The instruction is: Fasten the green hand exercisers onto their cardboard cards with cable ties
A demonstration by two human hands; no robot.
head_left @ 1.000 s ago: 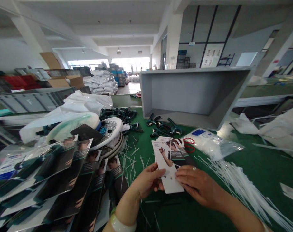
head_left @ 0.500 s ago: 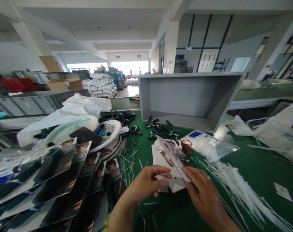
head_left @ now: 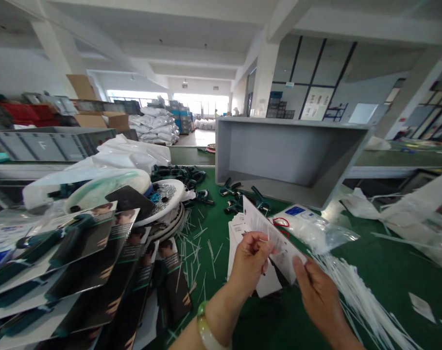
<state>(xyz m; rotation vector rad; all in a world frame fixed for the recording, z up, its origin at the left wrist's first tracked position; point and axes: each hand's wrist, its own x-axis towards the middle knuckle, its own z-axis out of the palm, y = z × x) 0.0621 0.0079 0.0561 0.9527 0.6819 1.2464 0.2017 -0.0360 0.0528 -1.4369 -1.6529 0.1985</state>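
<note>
Printed card (head_left: 279, 243) tilted between left hand (head_left: 249, 260), right hand (head_left: 317, 301); card stack (head_left: 237, 248) beneath

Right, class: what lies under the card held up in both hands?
Under the printed card, held by the left hand and right hand, lies a stack of cards on the green mat, partly hidden.

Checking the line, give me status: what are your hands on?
Left hand, right hand on a card, raised. Card stack below. White ties by right hand.

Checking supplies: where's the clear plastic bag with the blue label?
The bag lies right of the printed card, just below the grey bin, in head view.
</note>
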